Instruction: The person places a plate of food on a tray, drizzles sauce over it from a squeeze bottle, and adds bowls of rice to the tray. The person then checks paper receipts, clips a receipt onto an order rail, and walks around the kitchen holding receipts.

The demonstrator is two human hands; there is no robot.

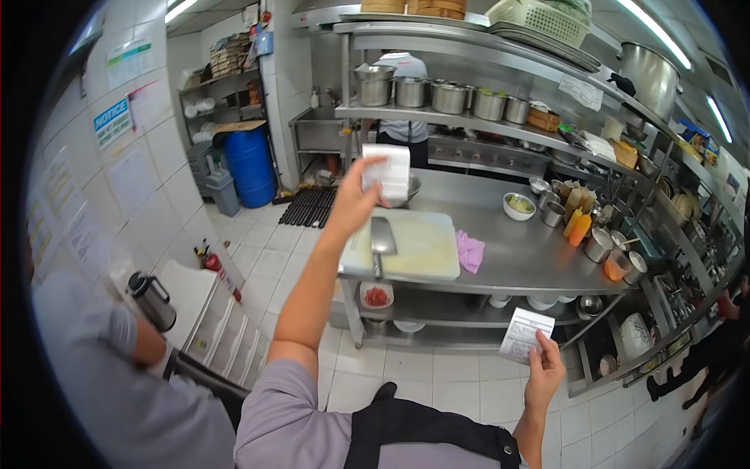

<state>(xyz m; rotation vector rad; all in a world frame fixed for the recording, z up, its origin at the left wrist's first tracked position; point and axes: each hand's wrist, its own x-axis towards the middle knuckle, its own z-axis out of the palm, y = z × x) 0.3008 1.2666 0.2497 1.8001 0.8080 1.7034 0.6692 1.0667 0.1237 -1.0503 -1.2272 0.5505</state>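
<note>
Above the white cutting board (414, 246), the left hand (355, 195) is held up high with its arm stretched out. Its fingers pinch a white paper slip (387, 170) that is folded over. Far below the cutting board, near the floor tiles, the right hand (544, 374) holds a second paper slip (523, 334) with small print on it, pinched between thumb and fingers.

On the cutting board lies a cleaver (381, 238), its blade flat and its handle pointing toward the person. The board sits at the near corner of a long steel bench (523, 254). Just beside the cutting board, on its right, is a pink cloth (469, 252). Past the cutting board, farther along the bench, stands a small white bowl (519, 205) with something green inside. Under the cutting board, on the lower shelf, is a dish of red food (376, 295). Far behind the cutting board stands a blue barrel (250, 164) by the wall.
</note>
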